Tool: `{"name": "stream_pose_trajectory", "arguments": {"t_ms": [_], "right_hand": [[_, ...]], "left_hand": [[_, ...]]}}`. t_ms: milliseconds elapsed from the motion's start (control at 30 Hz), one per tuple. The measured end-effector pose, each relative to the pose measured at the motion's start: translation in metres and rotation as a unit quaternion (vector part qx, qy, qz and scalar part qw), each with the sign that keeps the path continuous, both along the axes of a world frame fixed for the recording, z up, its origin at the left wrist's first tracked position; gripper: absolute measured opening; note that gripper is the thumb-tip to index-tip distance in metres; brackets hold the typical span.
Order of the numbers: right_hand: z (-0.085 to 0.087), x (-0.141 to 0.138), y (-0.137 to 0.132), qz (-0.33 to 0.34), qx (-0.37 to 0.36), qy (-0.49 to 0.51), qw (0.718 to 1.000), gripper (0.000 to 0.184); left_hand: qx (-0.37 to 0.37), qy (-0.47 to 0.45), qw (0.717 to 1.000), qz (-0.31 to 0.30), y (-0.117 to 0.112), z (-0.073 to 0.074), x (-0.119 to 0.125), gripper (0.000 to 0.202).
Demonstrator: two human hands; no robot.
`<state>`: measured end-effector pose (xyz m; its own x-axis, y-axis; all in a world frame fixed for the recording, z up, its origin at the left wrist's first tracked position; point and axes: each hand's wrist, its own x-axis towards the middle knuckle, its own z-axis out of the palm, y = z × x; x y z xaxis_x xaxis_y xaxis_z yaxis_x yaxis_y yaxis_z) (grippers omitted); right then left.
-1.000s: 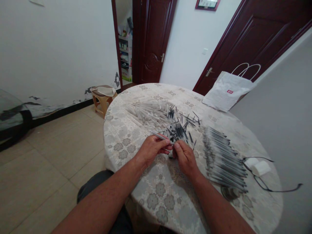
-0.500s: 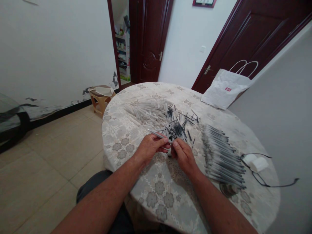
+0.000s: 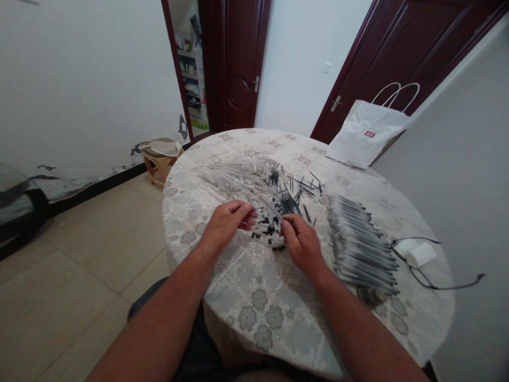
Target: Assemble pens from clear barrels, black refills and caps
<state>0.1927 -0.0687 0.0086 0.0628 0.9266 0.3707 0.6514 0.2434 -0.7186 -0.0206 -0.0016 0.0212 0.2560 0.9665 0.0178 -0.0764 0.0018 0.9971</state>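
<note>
My right hand [image 3: 300, 239] pinches the near end of a slim pale pen barrel [image 3: 271, 206], which slants away to the upper left over the pile. My left hand [image 3: 233, 218] is apart from it, at the left edge of the small parts, thumb and fingers drawn together; whatever lies between the fingertips is too small to make out. Between the hands are small white and black pen caps or plugs [image 3: 273, 232]. Beyond them spreads a heap of whitish pen barrels [image 3: 234, 178]. Dark, thin pen parts [image 3: 289, 204] lie beside my right hand.
Assembled-looking pens [image 3: 363, 244] lie in a dense row to the right, with a round dark object [image 3: 369, 297] at their near end. Eyeglasses [image 3: 427, 284] and a white roll [image 3: 421, 254] are farther right. A white paper bag [image 3: 363, 135] stands at the table's back edge.
My hands have moved apart: the left went left and slightly up, releasing the pen barrel. It now stays in my right hand. The view has tilted slightly downward.
</note>
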Motion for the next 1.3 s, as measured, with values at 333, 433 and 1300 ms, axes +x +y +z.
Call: {"name": "stream_pose_trajectory", "arguments": {"t_ms": [333,433,1300], "right_hand": [[-0.004,0.009,0.007,-0.061,0.024,-0.007,0.998,0.023],[-0.004,0.008,0.006,-0.065,0.026,-0.008,0.998,0.023],[-0.004,0.005,0.004,-0.045,0.023,0.004,0.999,0.023]], "left_hand": [[0.248,0.355,0.901,0.011,0.006,-0.026,-0.003,0.018],[0.29,0.436,0.852,-0.001,-0.001,-0.034,0.008,0.021],[0.202,0.328,0.922,0.039,0.006,-0.021,0.005,0.016]]}}
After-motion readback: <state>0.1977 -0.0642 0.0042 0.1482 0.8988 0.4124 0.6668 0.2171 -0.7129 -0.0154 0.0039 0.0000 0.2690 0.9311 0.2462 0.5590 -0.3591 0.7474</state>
